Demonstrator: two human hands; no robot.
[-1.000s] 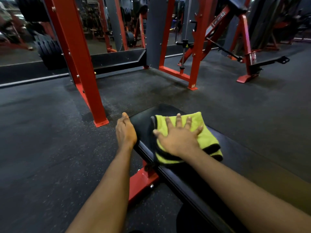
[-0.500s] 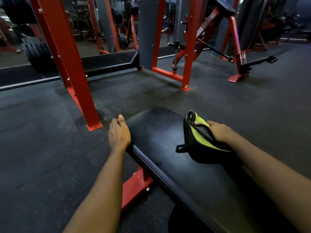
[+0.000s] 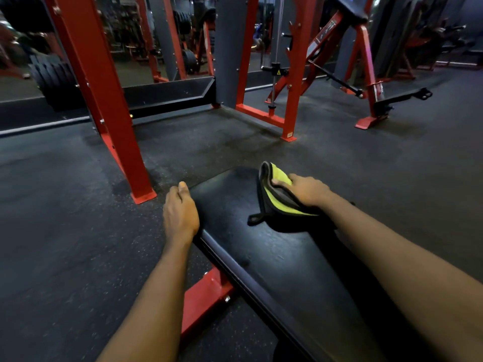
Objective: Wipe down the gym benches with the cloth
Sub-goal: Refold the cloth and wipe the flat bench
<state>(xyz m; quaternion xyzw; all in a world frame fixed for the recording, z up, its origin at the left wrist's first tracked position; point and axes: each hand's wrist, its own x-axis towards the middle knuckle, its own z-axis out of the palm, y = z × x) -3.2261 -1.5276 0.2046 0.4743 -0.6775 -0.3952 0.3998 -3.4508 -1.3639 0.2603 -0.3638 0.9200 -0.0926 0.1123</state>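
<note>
A black padded gym bench on a red frame runs from the lower right toward the middle. My right hand grips a folded yellow cloth with a dark grey edge at the bench's right side, the cloth standing partly on edge against the pad. A dark loop of the cloth hangs onto the pad. My left hand is curled over the bench's left edge near its far end, fingers wrapped down the side.
A red rack upright stands on the rubber floor just left of the bench end. Further back are a red machine frame, an angled red machine, stacked weight plates and a mirror wall.
My right hand went from pressing the cloth flat on the pad to gripping it bunched at the bench's right side. The left hand has stayed on the bench edge.
</note>
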